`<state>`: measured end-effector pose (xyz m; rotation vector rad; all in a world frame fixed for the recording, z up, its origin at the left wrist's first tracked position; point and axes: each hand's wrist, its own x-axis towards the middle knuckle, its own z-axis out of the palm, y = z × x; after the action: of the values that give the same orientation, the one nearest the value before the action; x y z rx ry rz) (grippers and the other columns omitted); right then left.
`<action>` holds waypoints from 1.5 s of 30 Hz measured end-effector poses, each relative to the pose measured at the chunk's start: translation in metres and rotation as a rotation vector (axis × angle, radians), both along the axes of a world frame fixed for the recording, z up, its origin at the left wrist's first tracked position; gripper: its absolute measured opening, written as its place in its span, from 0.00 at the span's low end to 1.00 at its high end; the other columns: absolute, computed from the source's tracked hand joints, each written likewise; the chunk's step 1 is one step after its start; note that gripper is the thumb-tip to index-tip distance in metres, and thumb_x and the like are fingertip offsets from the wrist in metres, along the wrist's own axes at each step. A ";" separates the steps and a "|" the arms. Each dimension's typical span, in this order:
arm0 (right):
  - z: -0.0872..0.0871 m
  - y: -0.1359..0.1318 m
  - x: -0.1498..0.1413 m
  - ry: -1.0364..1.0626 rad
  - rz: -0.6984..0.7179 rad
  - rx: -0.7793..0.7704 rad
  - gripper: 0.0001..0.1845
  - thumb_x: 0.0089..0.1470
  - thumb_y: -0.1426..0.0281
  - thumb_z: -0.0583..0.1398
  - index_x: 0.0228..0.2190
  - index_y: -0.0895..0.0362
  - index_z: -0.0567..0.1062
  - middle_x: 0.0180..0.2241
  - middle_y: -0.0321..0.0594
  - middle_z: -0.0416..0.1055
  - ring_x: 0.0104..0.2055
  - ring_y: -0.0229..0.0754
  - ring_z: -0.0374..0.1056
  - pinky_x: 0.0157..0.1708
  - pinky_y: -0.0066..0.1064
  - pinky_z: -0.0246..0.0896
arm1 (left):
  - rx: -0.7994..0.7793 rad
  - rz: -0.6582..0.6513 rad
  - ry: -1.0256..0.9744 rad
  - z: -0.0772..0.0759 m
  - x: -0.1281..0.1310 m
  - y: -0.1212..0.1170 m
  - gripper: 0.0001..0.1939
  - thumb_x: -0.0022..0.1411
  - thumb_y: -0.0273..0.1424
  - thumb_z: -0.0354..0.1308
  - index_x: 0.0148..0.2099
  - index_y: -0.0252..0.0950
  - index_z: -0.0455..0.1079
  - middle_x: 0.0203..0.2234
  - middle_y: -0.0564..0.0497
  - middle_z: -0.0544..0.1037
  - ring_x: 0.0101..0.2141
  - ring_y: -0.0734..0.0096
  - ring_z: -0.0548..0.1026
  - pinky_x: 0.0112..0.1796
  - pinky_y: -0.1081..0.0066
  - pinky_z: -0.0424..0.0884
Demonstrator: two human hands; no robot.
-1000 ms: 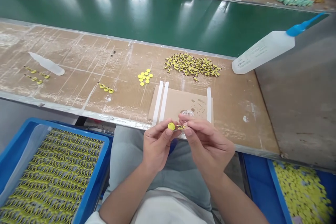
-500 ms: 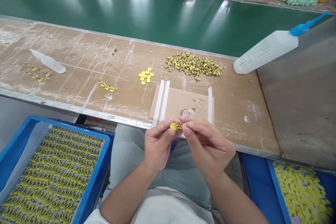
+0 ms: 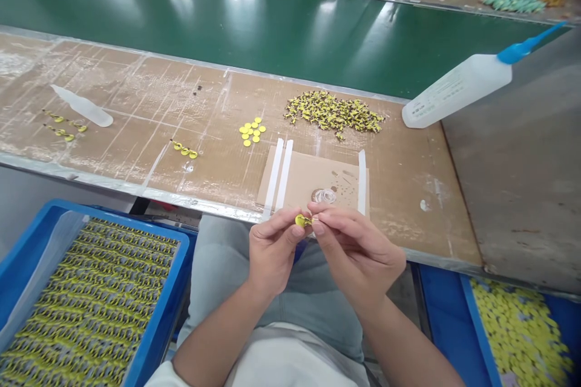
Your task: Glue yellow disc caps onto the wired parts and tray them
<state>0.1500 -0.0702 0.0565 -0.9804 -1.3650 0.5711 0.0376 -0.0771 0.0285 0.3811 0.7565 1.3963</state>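
Fingertips of the left hand (image 3: 272, 251) and right hand (image 3: 356, 257) clamp together on a small round yellow disc (image 3: 299, 220), just before a flat brown cardboard sheet (image 3: 308, 172).

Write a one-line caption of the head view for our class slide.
Left hand and right hand pinch a small yellow disc over cardboard.

Workbench (image 3: 136, 91) with yellow discs (image 3: 251, 132), cardboard sheet (image 3: 308, 172)
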 end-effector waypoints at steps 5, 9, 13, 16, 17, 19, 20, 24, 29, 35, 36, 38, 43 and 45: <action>0.001 0.000 -0.001 0.023 0.012 -0.014 0.13 0.55 0.81 0.67 0.38 0.53 0.82 0.38 0.42 0.79 0.40 0.48 0.78 0.38 0.39 0.81 | 0.021 0.014 -0.005 0.001 0.000 0.001 0.10 0.52 0.32 0.74 0.40 0.43 0.83 0.37 0.49 0.84 0.40 0.67 0.82 0.43 0.70 0.80; 0.001 0.000 -0.002 0.060 0.029 -0.019 0.13 0.54 0.83 0.67 0.37 0.54 0.82 0.37 0.42 0.79 0.40 0.48 0.78 0.41 0.41 0.80 | 0.019 0.023 -0.003 0.001 0.000 0.001 0.10 0.53 0.32 0.74 0.40 0.43 0.84 0.37 0.48 0.84 0.40 0.67 0.82 0.43 0.70 0.80; 0.003 0.001 -0.003 0.057 0.021 -0.020 0.13 0.54 0.83 0.67 0.37 0.54 0.82 0.36 0.41 0.80 0.40 0.49 0.78 0.41 0.42 0.80 | 0.030 0.023 0.021 0.001 -0.001 -0.001 0.10 0.53 0.32 0.74 0.40 0.44 0.84 0.36 0.49 0.84 0.40 0.67 0.81 0.43 0.70 0.80; 0.006 0.001 -0.002 0.052 0.029 -0.021 0.13 0.53 0.84 0.67 0.36 0.55 0.82 0.35 0.41 0.80 0.40 0.49 0.78 0.40 0.41 0.80 | 0.080 0.021 0.057 -0.001 -0.003 -0.001 0.10 0.54 0.32 0.73 0.40 0.45 0.84 0.34 0.49 0.83 0.38 0.70 0.80 0.42 0.73 0.78; 0.007 0.001 -0.002 0.054 0.037 -0.028 0.13 0.53 0.84 0.67 0.36 0.55 0.82 0.35 0.41 0.80 0.40 0.49 0.78 0.40 0.41 0.80 | 0.107 0.024 0.074 -0.002 -0.004 -0.001 0.10 0.54 0.31 0.73 0.40 0.45 0.84 0.33 0.50 0.82 0.37 0.71 0.80 0.41 0.74 0.78; 0.010 0.000 -0.001 0.057 0.058 -0.056 0.14 0.53 0.84 0.67 0.36 0.54 0.82 0.35 0.40 0.79 0.40 0.48 0.78 0.40 0.40 0.79 | 0.168 0.032 0.109 -0.004 -0.006 0.000 0.10 0.55 0.29 0.72 0.41 0.46 0.83 0.32 0.50 0.81 0.37 0.72 0.79 0.39 0.75 0.77; 0.010 0.000 -0.001 0.058 0.073 -0.076 0.14 0.53 0.84 0.67 0.36 0.54 0.82 0.36 0.40 0.79 0.40 0.48 0.78 0.41 0.39 0.79 | 0.193 0.033 0.126 -0.006 -0.007 0.000 0.11 0.55 0.29 0.72 0.41 0.46 0.83 0.31 0.51 0.81 0.37 0.72 0.79 0.39 0.75 0.76; 0.013 0.000 0.002 0.065 0.133 -0.164 0.13 0.54 0.83 0.67 0.36 0.52 0.83 0.36 0.39 0.79 0.42 0.48 0.78 0.42 0.39 0.78 | 0.219 0.032 0.184 -0.011 -0.010 -0.001 0.12 0.56 0.28 0.71 0.43 0.46 0.82 0.31 0.51 0.80 0.35 0.73 0.78 0.39 0.73 0.76; 0.016 0.004 0.005 0.059 0.160 -0.191 0.13 0.55 0.81 0.67 0.37 0.50 0.83 0.36 0.38 0.79 0.44 0.49 0.77 0.47 0.42 0.75 | 0.245 0.046 0.196 -0.011 -0.009 -0.002 0.13 0.57 0.28 0.71 0.45 0.46 0.82 0.30 0.52 0.79 0.35 0.73 0.77 0.37 0.74 0.75; 0.017 0.006 0.010 0.056 0.183 -0.189 0.14 0.54 0.81 0.67 0.37 0.49 0.84 0.34 0.37 0.80 0.40 0.46 0.76 0.46 0.41 0.72 | 0.305 0.086 0.239 -0.010 -0.007 -0.004 0.13 0.57 0.26 0.70 0.45 0.45 0.82 0.30 0.51 0.79 0.36 0.71 0.79 0.38 0.72 0.77; 0.018 0.006 0.011 0.062 0.194 -0.187 0.15 0.54 0.81 0.68 0.37 0.49 0.84 0.34 0.37 0.80 0.40 0.46 0.76 0.47 0.41 0.72 | 0.318 0.088 0.241 -0.010 -0.007 -0.004 0.14 0.58 0.25 0.70 0.45 0.45 0.82 0.30 0.51 0.79 0.36 0.71 0.79 0.38 0.73 0.78; 0.020 0.006 0.013 0.071 0.227 -0.186 0.15 0.53 0.82 0.68 0.37 0.49 0.84 0.33 0.38 0.79 0.39 0.46 0.75 0.47 0.42 0.71 | 0.335 0.087 0.248 -0.009 -0.008 -0.005 0.14 0.58 0.25 0.70 0.45 0.45 0.82 0.31 0.51 0.80 0.36 0.72 0.80 0.39 0.74 0.78; 0.026 0.008 0.022 0.081 0.372 -0.234 0.16 0.53 0.82 0.68 0.38 0.49 0.84 0.34 0.38 0.80 0.38 0.45 0.76 0.45 0.39 0.72 | 0.403 0.041 0.302 0.000 -0.015 -0.005 0.12 0.54 0.24 0.72 0.41 0.44 0.83 0.29 0.50 0.83 0.33 0.70 0.81 0.37 0.72 0.80; 0.027 0.009 0.026 0.088 0.412 -0.253 0.16 0.52 0.82 0.68 0.37 0.49 0.84 0.34 0.38 0.80 0.38 0.45 0.76 0.44 0.38 0.73 | 0.443 0.028 0.309 0.004 -0.018 -0.004 0.12 0.53 0.24 0.73 0.40 0.44 0.83 0.27 0.51 0.83 0.31 0.69 0.82 0.35 0.73 0.80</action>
<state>0.1756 -0.0616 0.0837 -0.8623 -1.4466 1.1065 0.0199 -0.0807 0.0328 0.9520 0.6964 1.5490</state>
